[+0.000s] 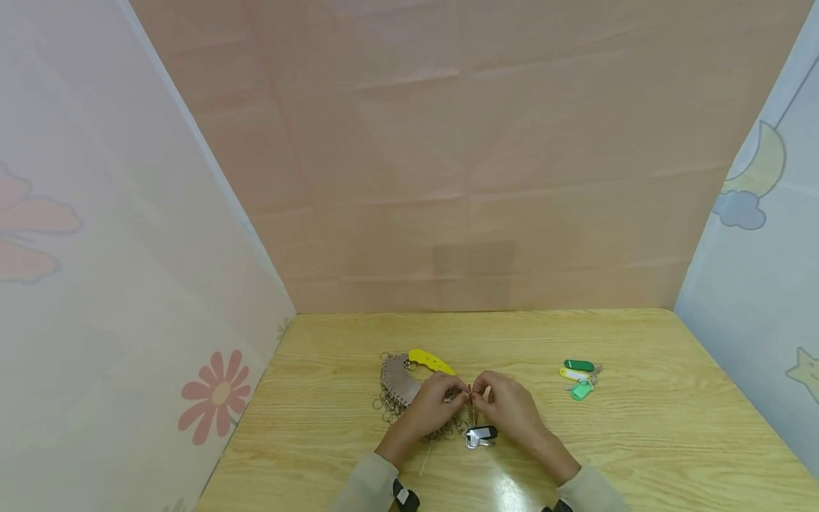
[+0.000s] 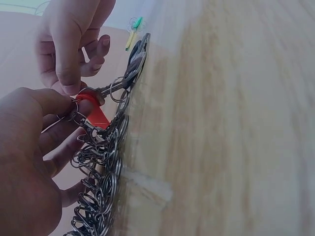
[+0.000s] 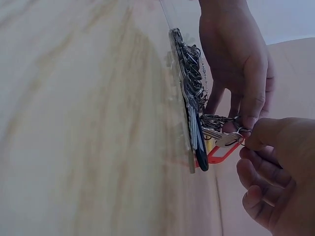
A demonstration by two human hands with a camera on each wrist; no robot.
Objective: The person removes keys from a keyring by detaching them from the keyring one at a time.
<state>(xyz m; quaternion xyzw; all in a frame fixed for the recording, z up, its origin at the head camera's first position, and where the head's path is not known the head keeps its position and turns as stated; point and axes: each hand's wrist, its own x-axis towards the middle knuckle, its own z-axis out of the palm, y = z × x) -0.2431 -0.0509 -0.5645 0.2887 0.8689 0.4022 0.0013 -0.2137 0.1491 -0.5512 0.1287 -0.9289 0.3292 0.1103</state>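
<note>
A yellow-handled ring holder [image 1: 399,380] with many small metal rings lies partly under the left hand [image 1: 435,402]. Thumb and finger of the left hand [image 2: 29,128] pinch a small metal ring beside a red key tag [image 2: 97,115]. The right hand [image 1: 508,405] meets it and pinches the same spot; in the right wrist view the right hand [image 3: 285,167] grips the ring end of the red tag [image 3: 221,156], where a key [image 3: 227,140] hangs. Just below the hands on the table are a black key tag [image 1: 483,432] and silver keys [image 1: 472,440].
To the right on the wooden table [image 1: 665,427] lie a dark green tag [image 1: 579,365], a yellow tag [image 1: 572,374] and a light green tag [image 1: 582,390] with keys. Cloth screens stand behind and at both sides.
</note>
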